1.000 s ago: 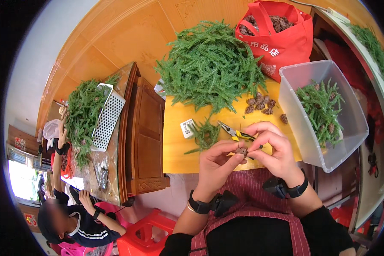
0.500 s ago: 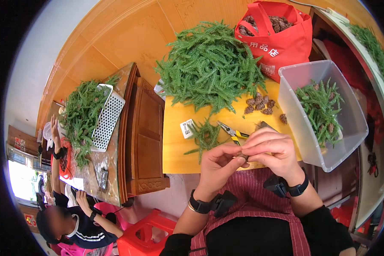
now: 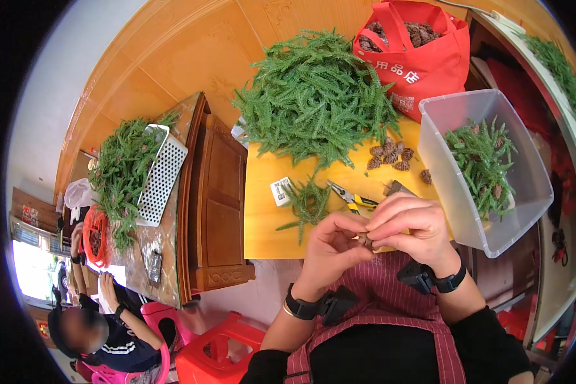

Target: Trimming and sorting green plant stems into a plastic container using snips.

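Left hand point(image 3: 331, 249) and right hand point(image 3: 413, 225) hold a cone point(image 3: 365, 241) in a narrow grip, over the near edge of the table point(image 3: 262, 233); its long axis is hidden. Beyond, pliers point(image 3: 347, 196) point away, leftward.

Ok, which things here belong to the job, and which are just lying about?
Likely the job's:
small brown cone-like piece, between left hand and right hand
heaped green sprigs
loose brown cones
yellow-and-black metal pliers
red fabric bag of cones
translucent plastic bin

Apparently lying about:
small white printed card
red plastic stool
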Demonstrator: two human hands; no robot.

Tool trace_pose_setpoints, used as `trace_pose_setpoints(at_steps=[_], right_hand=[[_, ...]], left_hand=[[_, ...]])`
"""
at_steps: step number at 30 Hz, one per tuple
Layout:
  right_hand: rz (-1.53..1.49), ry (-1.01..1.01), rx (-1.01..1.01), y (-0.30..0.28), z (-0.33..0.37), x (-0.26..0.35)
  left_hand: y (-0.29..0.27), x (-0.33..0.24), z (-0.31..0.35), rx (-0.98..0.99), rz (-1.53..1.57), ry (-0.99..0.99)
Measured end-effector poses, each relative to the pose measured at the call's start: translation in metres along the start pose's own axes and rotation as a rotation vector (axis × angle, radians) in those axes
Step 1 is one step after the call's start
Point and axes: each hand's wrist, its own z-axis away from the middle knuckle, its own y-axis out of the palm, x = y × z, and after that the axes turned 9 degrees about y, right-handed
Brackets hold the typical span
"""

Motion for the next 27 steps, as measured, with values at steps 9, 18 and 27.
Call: trace_pose_setpoints(at_steps=[9, 18, 27], right_hand=[[0.175, -0.180, -0.089, 0.004, 0.005, 0.006], [0.131, -0.218, -0.112, 0.005, 0.006, 0.007], [0.102, 0.108, -0.010, 0.001, 0.005, 0.022]], left_hand=[[0.007, -0.005, 0.001, -0.062, -0.074, 0.057], [0.006, -0.012, 0.002, -0.006, 0.077, -0.025], [0.000, -0.018, 0.000, 0.033, -0.120, -0.076]])
